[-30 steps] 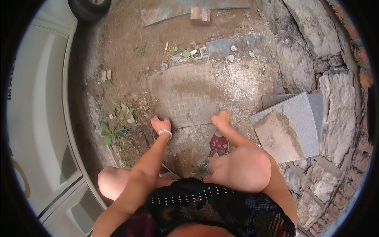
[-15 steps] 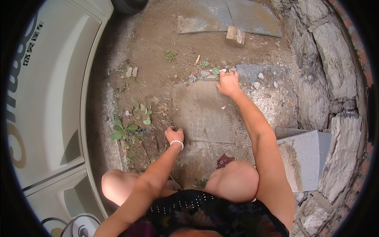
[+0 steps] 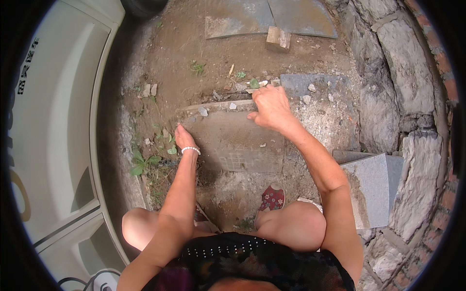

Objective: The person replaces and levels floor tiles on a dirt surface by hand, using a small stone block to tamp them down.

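Note:
A dusty, earth-coloured paving slab point(image 3: 233, 140) with a faint grid pattern lies in front of me, its far edge raised and showing its thickness. My right hand point(image 3: 270, 107) is closed over the far edge near the right corner, thumb on the top face. Against the slab's left edge is my left hand point(image 3: 186, 137), wearing a white bead bracelet point(image 3: 191, 150); its fingertips are partly hidden beside the edge. Small stone chips point(image 3: 203, 111) rest along the far rim. Below the near edge is a red flowered shoe point(image 3: 273, 197) on my foot.
A light-coloured vehicle point(image 3: 63, 111) stands close on the left, a rough stone wall point(image 3: 412, 87) on the right. Grey slabs point(image 3: 371, 189) lean by the wall. Further slabs point(image 3: 242, 19) and a wooden block point(image 3: 278, 39) lie ahead. Weeds point(image 3: 141, 164) grow at left.
The slab's far edge has risen and shifted left. My left hand has moved forward and left along its side; my right hand, still at the far edge, has moved slightly left.

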The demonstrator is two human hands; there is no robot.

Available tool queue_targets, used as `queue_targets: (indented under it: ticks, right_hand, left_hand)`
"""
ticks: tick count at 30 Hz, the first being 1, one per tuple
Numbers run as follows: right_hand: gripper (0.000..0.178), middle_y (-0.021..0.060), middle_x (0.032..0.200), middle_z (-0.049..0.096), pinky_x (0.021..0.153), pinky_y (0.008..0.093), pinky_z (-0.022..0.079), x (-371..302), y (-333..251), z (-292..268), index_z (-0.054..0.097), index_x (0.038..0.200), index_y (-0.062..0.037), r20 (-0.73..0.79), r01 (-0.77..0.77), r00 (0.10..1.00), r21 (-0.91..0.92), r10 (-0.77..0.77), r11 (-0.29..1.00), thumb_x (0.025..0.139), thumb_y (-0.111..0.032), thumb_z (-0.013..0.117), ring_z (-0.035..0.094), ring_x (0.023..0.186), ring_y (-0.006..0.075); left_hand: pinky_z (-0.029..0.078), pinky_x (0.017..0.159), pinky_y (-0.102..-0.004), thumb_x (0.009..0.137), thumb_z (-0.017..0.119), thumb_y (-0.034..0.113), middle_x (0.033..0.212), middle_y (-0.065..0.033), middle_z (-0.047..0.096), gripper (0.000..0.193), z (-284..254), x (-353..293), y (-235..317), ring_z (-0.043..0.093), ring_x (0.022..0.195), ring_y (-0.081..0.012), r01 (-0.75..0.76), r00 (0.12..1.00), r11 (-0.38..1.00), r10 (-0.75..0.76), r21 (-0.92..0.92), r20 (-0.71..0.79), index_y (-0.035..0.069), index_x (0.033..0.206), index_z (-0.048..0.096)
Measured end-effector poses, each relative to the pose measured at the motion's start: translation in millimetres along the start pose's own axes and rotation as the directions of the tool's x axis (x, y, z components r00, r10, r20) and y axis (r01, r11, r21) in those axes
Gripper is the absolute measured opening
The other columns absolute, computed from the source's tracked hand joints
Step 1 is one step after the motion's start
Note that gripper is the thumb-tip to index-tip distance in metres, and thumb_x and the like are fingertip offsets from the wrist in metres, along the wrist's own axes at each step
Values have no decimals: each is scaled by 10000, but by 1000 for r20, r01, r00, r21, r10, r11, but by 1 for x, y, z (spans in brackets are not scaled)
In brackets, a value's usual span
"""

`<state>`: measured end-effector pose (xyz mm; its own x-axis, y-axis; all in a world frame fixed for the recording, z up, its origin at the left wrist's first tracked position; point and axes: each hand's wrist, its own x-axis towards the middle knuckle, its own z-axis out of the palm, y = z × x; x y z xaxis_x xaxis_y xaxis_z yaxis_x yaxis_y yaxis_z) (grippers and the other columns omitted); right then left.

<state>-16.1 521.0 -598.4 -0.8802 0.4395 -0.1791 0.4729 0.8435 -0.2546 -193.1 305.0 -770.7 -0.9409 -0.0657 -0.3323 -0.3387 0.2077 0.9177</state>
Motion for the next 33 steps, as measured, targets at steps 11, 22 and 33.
queue_targets:
  ticks: [11, 22, 33]
  right_hand:
    - [291, 104, 804, 572, 674, 375, 475, -48, -43, -49, 568, 737, -39, -313, 57, 950, 129, -14, 990, 622, -231, 755, 566, 833, 277]
    - [326, 61, 768, 488, 632, 349, 392, -13, -47, -31, 518, 768, -74, -497, 252, 824, -109, -273, 961, 598, -236, 744, 504, 740, 241]
    - [472, 153, 1067, 523, 808, 389, 402, -81, -56, -25, 551, 1012, -56, -295, 193, 932, -83, -210, 978, 604, -192, 745, 520, 951, 296]
  left_hand:
    - [391, 949, -340, 949, 347, 363, 1254, -105, 492, 456, -14, -14, 72, 484, 1098, -221, 33, 999, 909, -23, -416, 29, 69, 1283, 444]
    - [373, 957, -429, 875, 379, 304, 1238, -93, 500, 444, -14, 12, 83, 491, 1090, -285, 233, 968, 747, -115, -623, 224, 46, 1225, 470]
    - [514, 648, -371, 754, 546, 130, 833, -133, 639, 151, -77, 12, 96, 617, 737, -241, 629, 620, 776, -534, 43, 575, 8, 827, 596]
